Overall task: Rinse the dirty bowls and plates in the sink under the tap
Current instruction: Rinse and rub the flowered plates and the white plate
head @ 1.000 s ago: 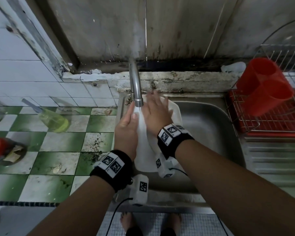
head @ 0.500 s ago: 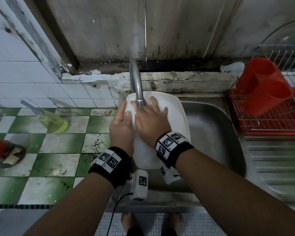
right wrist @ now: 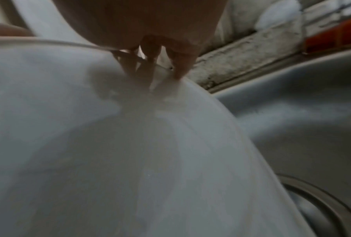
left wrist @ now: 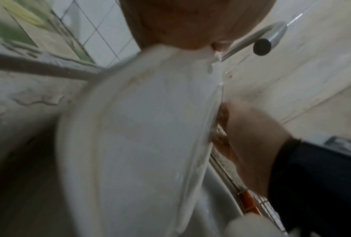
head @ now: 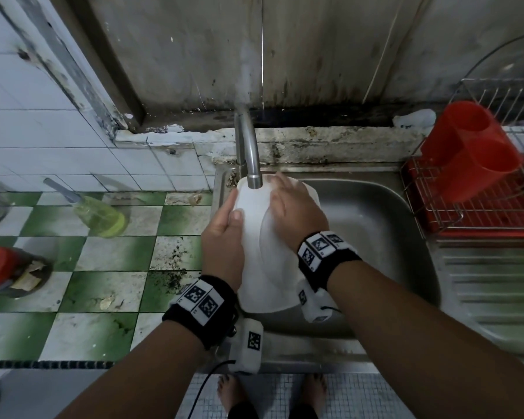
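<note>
A white plate is held tilted over the steel sink, its top edge right under the tap. My left hand grips the plate's left rim, thumb on the face. My right hand lies flat on the plate's face with its fingers spread near the top edge. In the left wrist view the plate shows its wet underside below the tap spout, with the right hand behind it. In the right wrist view the fingers press on the plate.
A dish rack with a red cutlery holder stands right of the sink, above a ribbed drainboard. On the green checked counter to the left lie a yellow-green soap bottle and a red-lidded jar.
The plate has dropped a little under the tap and turned. My right hand has slid up and to the right across its face. The left hand keeps its grip on the rim.
</note>
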